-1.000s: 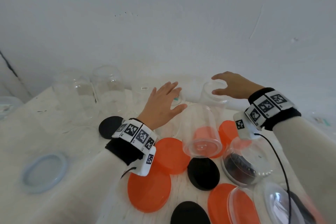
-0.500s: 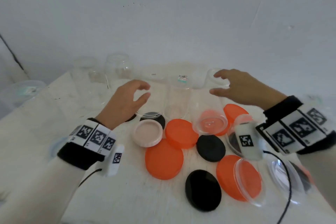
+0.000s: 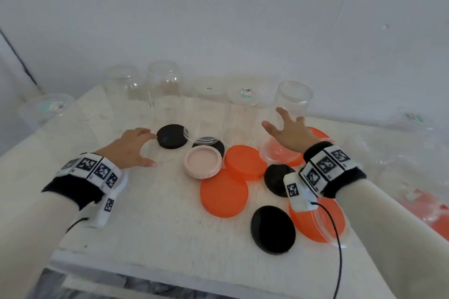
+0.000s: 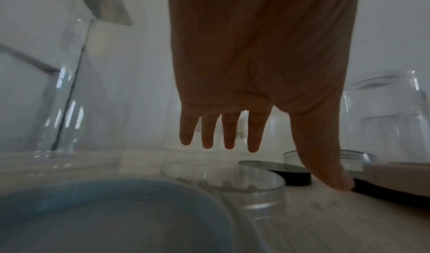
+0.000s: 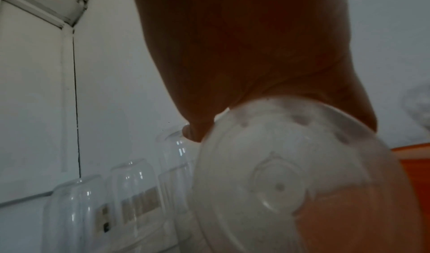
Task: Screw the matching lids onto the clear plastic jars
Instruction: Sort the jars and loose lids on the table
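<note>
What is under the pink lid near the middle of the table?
The pink lid lies open side up, its edge overlapping an orange lid in front and a black lid behind. Whether anything else lies beneath it cannot be seen; the lid hides that spot.

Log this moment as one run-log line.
left hand: open, at round black lid | right hand: open, over clear plastic jar | lids: none screwed on

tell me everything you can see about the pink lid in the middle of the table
The pink lid is a round, pale pink, plastic-looking cap lying upside down, its hollow side and raised rim facing up. It sits near the middle of the white table, overlapping a black lid behind it and an orange lid in front. Neither hand touches it.
</note>
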Demonstrator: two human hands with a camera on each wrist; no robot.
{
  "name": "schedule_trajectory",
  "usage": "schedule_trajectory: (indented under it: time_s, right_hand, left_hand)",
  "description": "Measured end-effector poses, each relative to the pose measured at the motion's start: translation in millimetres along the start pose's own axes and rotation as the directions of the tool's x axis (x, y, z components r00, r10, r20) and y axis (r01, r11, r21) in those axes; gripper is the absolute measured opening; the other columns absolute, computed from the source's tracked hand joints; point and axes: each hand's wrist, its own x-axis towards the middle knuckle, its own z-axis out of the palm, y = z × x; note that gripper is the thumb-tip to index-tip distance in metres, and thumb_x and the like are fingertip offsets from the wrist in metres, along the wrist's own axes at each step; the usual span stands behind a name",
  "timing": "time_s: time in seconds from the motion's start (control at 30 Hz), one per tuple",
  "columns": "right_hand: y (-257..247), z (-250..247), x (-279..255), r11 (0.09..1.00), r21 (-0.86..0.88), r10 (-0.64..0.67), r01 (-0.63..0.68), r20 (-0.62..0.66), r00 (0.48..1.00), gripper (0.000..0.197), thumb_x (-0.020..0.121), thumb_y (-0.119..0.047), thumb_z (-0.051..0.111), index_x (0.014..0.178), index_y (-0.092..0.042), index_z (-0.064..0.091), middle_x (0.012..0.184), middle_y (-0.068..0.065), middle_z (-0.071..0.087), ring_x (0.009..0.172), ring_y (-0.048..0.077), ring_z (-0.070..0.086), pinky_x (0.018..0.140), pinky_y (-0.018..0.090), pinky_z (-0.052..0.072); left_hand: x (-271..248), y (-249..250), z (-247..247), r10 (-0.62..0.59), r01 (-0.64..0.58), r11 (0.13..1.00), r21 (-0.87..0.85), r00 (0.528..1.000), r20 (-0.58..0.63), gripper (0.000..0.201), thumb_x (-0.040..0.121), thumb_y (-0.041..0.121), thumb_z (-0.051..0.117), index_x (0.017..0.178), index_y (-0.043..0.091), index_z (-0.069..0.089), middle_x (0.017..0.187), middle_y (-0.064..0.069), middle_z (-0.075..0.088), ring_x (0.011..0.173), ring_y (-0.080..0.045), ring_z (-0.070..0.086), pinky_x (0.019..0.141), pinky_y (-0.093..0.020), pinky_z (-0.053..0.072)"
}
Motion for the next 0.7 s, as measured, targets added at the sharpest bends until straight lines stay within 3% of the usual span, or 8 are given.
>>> schedule_trajectory:
  time_s: [0.1, 0.27, 0.37, 0.53, 0.7]
  right_hand:
    - [-2, 2, 1, 0.998, 0.056, 0.003, -0.003, 0.003, 1.0, 0.074, 0.088, -0.064, 0.039, 0.148, -0.034, 0.005, 0.146, 0.029, 0.017, 0.12, 0.045, 0.045, 0.105, 0.049, 0.031]
    - [-1, 5, 2, 0.997, 0.063, 0.033, -0.032, -0.006, 0.999, 0.079, 0.09, -0.056, 0.045, 0.148, -0.033, -0.002, 0.143, 0.033, 0.024, 0.13, 0.045, 0.032, 0.105, 0.049, 0.028]
    - [-3, 6, 1, 0.997, 0.061, 0.048, -0.046, -0.031, 0.998, 0.079, 0.092, -0.053, 0.043, 0.149, -0.029, -0.004, 0.143, 0.033, 0.023, 0.125, 0.047, 0.035, 0.104, 0.049, 0.029]
    - [-5, 7, -5, 0.99, 0.14, 0.043, -0.018, -0.181, 0.982, 0.082, 0.089, -0.046, 0.053, 0.149, -0.02, 0.003, 0.138, 0.025, 0.027, 0.124, 0.044, 0.032, 0.094, 0.047, 0.036]
    - [-4, 8, -11, 0.962, 0.269, 0.048, 0.045, -0.331, 0.942, 0.089, 0.083, -0.039, 0.065, 0.144, -0.007, 0.009, 0.136, 0.021, 0.029, 0.123, 0.041, 0.032, 0.095, 0.045, 0.035]
  left_hand:
    - [3, -7, 3, -0.064, 0.063, 0.998, 0.017, 0.997, 0.041, 0.086, 0.077, 0.039, 0.072, 0.145, 0.019, 0.024, 0.154, -0.008, 0.012, 0.14, -0.028, 0.013, 0.113, -0.042, 0.02]
    - [9, -9, 4, -0.134, 0.129, 0.99, 0.064, 0.988, 0.077, 0.093, 0.074, 0.038, 0.076, 0.146, 0.017, 0.021, 0.153, -0.011, 0.013, 0.139, -0.031, 0.014, 0.113, -0.044, 0.019]
    - [10, -9, 3, -0.155, 0.149, 0.985, 0.083, 0.985, 0.074, 0.097, 0.071, 0.033, 0.079, 0.146, 0.017, 0.02, 0.154, -0.01, 0.01, 0.14, -0.031, 0.012, 0.113, -0.046, 0.02]
    - [11, -11, 3, -0.223, 0.22, 0.973, 0.062, 0.974, 0.032, 0.098, 0.069, 0.029, 0.081, 0.145, 0.01, 0.022, 0.153, -0.009, 0.001, 0.14, -0.031, 0.007, 0.113, -0.047, 0.022]
    - [9, -13, 3, -0.25, 0.245, 0.965, 0.097, 0.967, 0.043, 0.097, 0.07, 0.037, 0.079, 0.146, 0.018, 0.021, 0.154, -0.007, 0.005, 0.14, -0.03, 0.01, 0.112, -0.046, 0.022]
